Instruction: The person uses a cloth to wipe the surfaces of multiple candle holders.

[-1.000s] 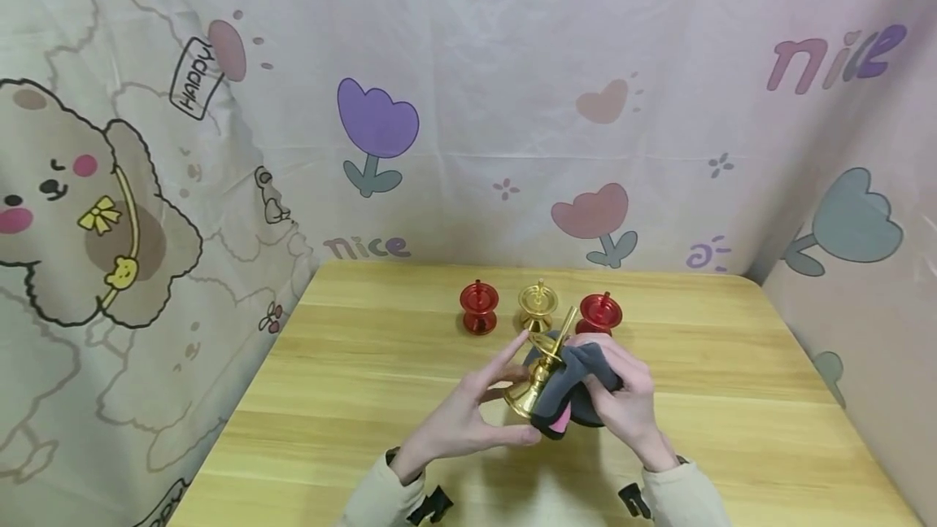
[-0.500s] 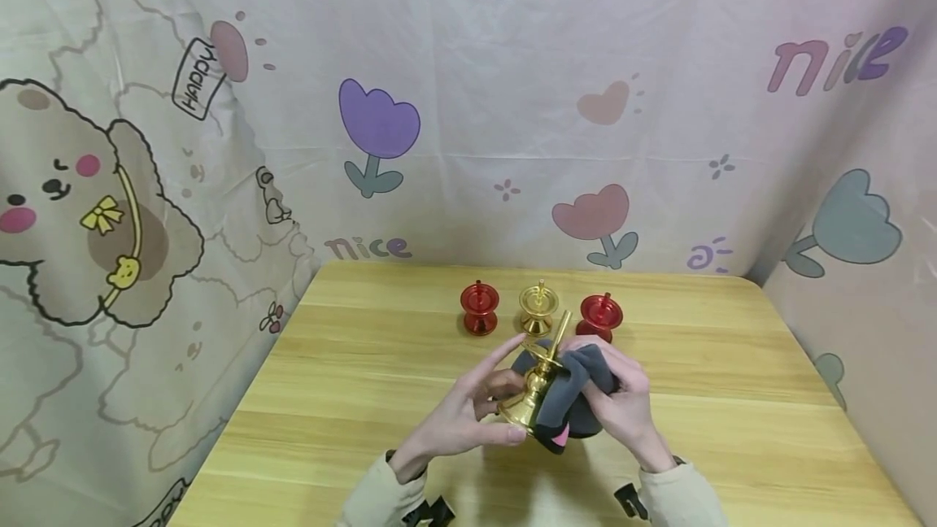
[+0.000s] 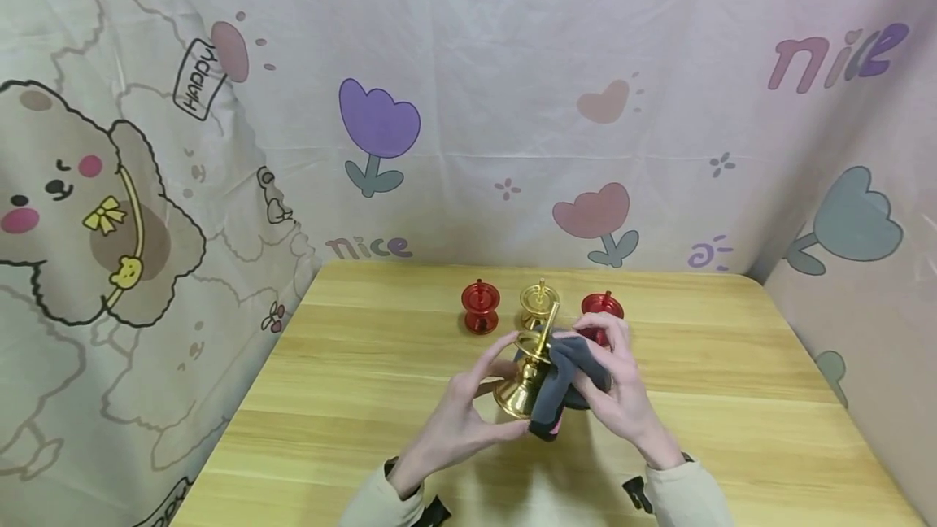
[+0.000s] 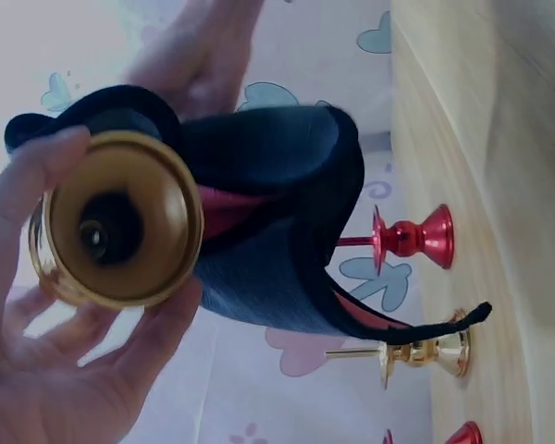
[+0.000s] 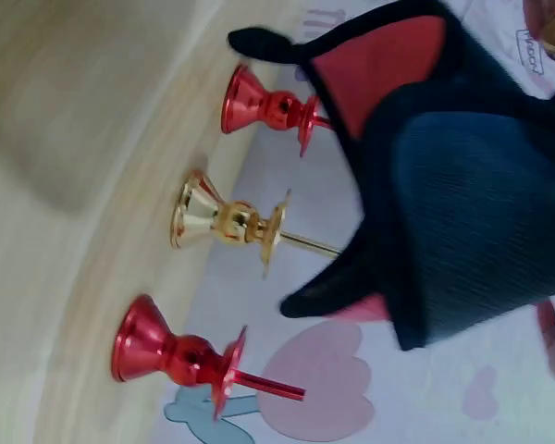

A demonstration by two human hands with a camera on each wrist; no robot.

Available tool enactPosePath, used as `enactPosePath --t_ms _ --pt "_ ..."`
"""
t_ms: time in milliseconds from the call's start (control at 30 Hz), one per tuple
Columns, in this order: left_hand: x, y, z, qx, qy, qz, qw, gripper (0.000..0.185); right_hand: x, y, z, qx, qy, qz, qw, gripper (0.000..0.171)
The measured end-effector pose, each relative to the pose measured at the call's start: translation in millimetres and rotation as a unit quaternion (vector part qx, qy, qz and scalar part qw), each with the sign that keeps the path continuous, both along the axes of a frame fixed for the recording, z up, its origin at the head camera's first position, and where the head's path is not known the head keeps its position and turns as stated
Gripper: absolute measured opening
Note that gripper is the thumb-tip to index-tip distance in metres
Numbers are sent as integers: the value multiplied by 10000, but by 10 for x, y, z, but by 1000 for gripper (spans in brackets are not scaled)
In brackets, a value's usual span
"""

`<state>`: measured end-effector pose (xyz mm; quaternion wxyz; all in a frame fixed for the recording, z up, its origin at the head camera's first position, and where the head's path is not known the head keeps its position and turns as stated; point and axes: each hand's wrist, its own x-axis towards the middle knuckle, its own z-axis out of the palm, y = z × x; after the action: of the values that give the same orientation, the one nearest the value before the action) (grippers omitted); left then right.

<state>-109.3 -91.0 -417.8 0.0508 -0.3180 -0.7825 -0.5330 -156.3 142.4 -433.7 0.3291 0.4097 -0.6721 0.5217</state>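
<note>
Above the middle of the wooden table (image 3: 351, 397), my left hand (image 3: 468, 409) grips a gold candlestick (image 3: 529, 368) by its flared base, tilted with the spike toward the back. The left wrist view looks into the hollow underside of that gold candlestick (image 4: 116, 222), with the fingers (image 4: 162, 324) curled round its rim. My right hand (image 3: 621, 397) holds a dark grey cloth (image 3: 562, 376) with a pink lining, wrapped against the candlestick's right side. This grey cloth (image 5: 472, 176) fills the upper right of the right wrist view.
Three small candlesticks stand in a row behind my hands: a red one (image 3: 480, 308), a gold one (image 3: 538, 299) and another red one (image 3: 602, 305), partly hidden by my right fingers. A printed fabric backdrop (image 3: 468, 104) closes the back and sides.
The held gold candlestick has tipped more upright and shifted slightly left and up. My right hand has risen with the cloth along its stem, now overlapping the right red candlestick.
</note>
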Motion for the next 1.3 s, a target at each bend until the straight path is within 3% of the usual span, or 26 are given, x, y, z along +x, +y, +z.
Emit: enactPosePath --t_ms 100,167,300,467,567,633,767,867,967,1067,1200,1300 --pt "0 16 -12 68 -10 252 9997 94 39 44 43 432 -193 -247 9986 34" --pt "0 21 -16 44 -21 308 9995 94 42 74 72 603 -88 -250 9978 32" --pt "3 20 -13 -55 -43 177 9998 97 25 108 127 733 360 -169 9965 37" --pt "-1 8 4 -147 -69 -5 9999 100 -6 54 166 463 1147 -176 9922 31" --pt "-12 -12 5 102 -410 -253 9988 99 -26 -4 183 119 1511 -94 9884 24" --pt "-19 -29 -1 429 -816 -528 9943 100 -33 -30 189 -133 1520 173 9881 20" --pt "-30 -45 -20 1012 -1533 -1071 9771 102 -43 -44 158 -543 1166 831 9882 16" --pt "-29 -41 -21 1080 -1772 -1220 9706 103 -54 -37 93 -703 873 934 9893 16" --pt "-15 -20 -12 700 -1638 -972 9792 108 -67 -36 61 -732 868 805 9903 27" --pt "8 10 -2 228 -1152 -511 9918 113 -69 -42 85 -659 1076 710 9895 36" --pt "27 32 3 -61 -327 -105 9994 110 -62 -48 127 -535 1316 610 9880 25" --pt "33 20 1 124 -154 -139 9997 107 -49 -56 146 -523 1289 615 9884 14"
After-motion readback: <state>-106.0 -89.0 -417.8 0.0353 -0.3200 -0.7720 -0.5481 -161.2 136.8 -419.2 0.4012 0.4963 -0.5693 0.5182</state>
